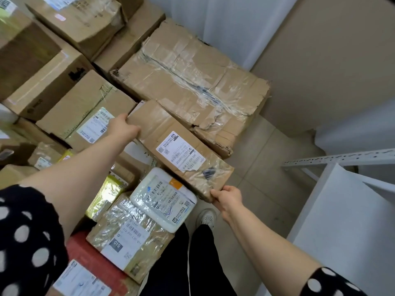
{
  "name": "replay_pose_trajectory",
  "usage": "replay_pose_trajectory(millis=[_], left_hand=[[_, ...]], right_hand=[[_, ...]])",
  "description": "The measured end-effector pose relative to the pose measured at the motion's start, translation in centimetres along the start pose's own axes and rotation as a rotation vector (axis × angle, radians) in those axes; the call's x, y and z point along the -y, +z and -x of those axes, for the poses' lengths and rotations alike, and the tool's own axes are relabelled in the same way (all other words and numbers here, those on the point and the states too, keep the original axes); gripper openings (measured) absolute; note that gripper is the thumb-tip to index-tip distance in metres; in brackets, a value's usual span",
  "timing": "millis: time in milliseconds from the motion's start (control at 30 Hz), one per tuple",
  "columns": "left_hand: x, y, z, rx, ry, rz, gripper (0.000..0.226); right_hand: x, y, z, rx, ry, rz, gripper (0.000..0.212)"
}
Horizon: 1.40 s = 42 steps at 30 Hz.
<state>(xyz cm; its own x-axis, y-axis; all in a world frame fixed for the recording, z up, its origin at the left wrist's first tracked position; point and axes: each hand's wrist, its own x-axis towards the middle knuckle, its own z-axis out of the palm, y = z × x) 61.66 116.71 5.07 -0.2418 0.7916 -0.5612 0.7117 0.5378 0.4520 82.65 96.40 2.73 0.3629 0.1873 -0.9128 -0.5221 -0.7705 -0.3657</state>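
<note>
The lifting step, it seems: the long cardboard box point(179, 150) lies over the parcel pile point(128, 231), beside the big taped carton point(192, 82). The left hand point(123, 128) and right hand point(227, 199) curl their fingers round its two ends. Next, carry it level

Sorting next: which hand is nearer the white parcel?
Right. The right hand grips the long box at its near end, beside the white parcel; the left hand holds its far end.
</note>
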Motion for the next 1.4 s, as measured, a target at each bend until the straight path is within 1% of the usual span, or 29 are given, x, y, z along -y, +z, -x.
replay_pose_trajectory(millis=[67,133,233,300,333,433,567,833,933,967,1033,1067,1133,1167,1200,1233,1267,1400], left_hand=[[0.4,0.2,0.0,0.008,-0.011,-0.022,0.048],[0.9,0.2,0.0,0.012,-0.025,-0.032,0.048],[1.3,0.3,-0.3,0.010,-0.022,-0.034,0.048],[1.2,0.3,-0.3,0.004,-0.019,-0.035,0.048],[1.3,0.3,-0.4,-0.003,-0.021,-0.031,0.048],[1.6,0.1,-0.7,-0.039,-0.019,-0.042,0.046],[2.1,0.2,-1.2,-0.037,-0.021,-0.085,0.046],[2.4,0.5,-1.5,-0.016,-0.034,-0.150,0.047],[2.5,0.6,-1.1,-0.015,-0.012,-0.167,0.054],[2.5,0.6,-0.9,-0.017,-0.006,-0.166,0.057],[2.5,0.7,-0.3,-0.023,0.013,-0.165,0.060],[2.5,0.6,0.1,-0.024,0.028,-0.167,0.061],[2.5,0.5,1.1,-0.032,0.067,-0.175,0.062],[2.6,0.3,1.5,-0.038,0.085,-0.192,0.062],[2.6,0.1,2.1,-0.041,0.102,-0.221,0.065],[2.7,-0.1,2.8,-0.041,0.118,-0.254,0.067],[2.9,-0.3,3.4,-0.041,0.139,-0.286,0.067],[4.0,-1.2,7.8,-0.082,0.264,-0.435,0.052]], right_hand=[[-0.2,0.2,-0.1,0.013,0.005,0.029,0.017],[-0.6,0.4,-0.4,0.039,0.003,0.073,0.014],[-0.9,0.7,-0.8,0.036,-0.015,0.169,0.019],[-0.9,0.8,-0.7,0.019,-0.036,0.191,0.006],[-0.8,0.9,-0.6,0.017,-0.047,0.199,0.005],[-0.7,1.1,-0.7,0.031,-0.085,0.221,0.022],[-0.6,1.3,-0.9,0.039,-0.073,0.242,0.024],[-0.9,1.3,-1.8,0.033,-0.047,0.299,0.018],[-1.2,1.2,-2.0,0.038,-0.061,0.288,0.018],[-1.2,1.1,-1.8,0.036,-0.065,0.281,0.015],[-1.3,0.8,-1.2,0.023,-0.080,0.293,0.002],[-1.4,0.5,-0.9,0.026,-0.084,0.310,0.009],[-1.7,-0.1,-0.5,0.034,-0.087,0.330,0.030],[-1.8,-0.3,-0.1,0.036,-0.102,0.341,0.040],[-1.8,-0.6,0.2,0.038,-0.129,0.342,0.055],[-1.8,-0.9,0.7,0.030,-0.155,0.359,0.064],[-1.7,-1.3,1.4,0.014,-0.189,0.397,0.068],[-1.8,-3.2,4.2,-0.023,-0.363,0.582,0.061]])
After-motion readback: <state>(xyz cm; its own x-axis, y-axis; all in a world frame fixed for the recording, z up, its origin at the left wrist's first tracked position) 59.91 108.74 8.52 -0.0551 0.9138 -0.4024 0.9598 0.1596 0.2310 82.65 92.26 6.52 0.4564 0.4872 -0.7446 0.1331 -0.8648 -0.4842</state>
